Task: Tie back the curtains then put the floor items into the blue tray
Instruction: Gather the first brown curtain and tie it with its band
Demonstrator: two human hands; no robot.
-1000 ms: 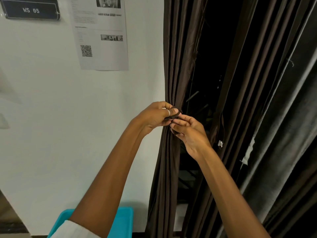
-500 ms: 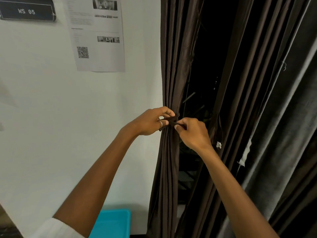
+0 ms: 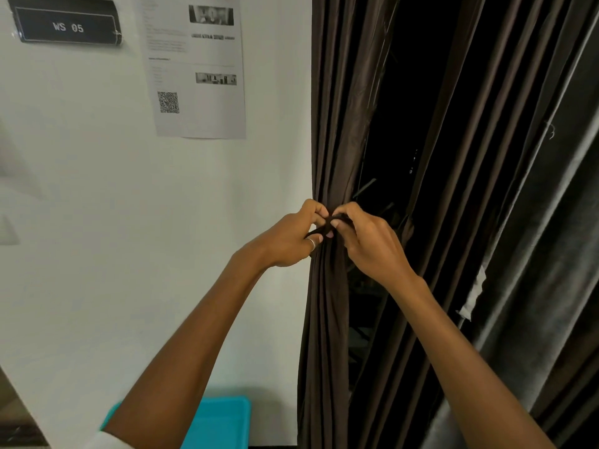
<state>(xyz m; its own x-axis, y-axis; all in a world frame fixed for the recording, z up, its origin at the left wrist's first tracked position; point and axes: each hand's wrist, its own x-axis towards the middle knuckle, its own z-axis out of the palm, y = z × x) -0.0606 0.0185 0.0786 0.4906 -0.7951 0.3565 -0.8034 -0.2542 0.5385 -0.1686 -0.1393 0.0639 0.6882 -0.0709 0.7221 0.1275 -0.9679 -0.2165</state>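
Note:
A dark brown curtain (image 3: 337, 108) hangs bunched against the wall's edge. A thin dark tie-back strap (image 3: 330, 221) crosses it at mid height. My left hand (image 3: 288, 241), with a ring on one finger, pinches the strap's left end. My right hand (image 3: 366, 244) pinches the strap's right end, fingertips almost touching the left hand's. A second, wider curtain (image 3: 505, 189) hangs loose to the right. The blue tray (image 3: 227, 422) sits low by the wall, partly hidden by my left forearm. No floor items are in view.
A white wall (image 3: 129, 222) fills the left, bearing a printed sheet (image 3: 197, 69) with a QR code and a black sign (image 3: 68, 25) reading WS 05. Between the two curtains is a dark gap (image 3: 389, 157). A white tag (image 3: 475, 293) hangs on the right curtain.
Both hands have stayed on the strap and drawn closer together at the curtain's front. The view has shifted slightly, and the tray shows more at the bottom.

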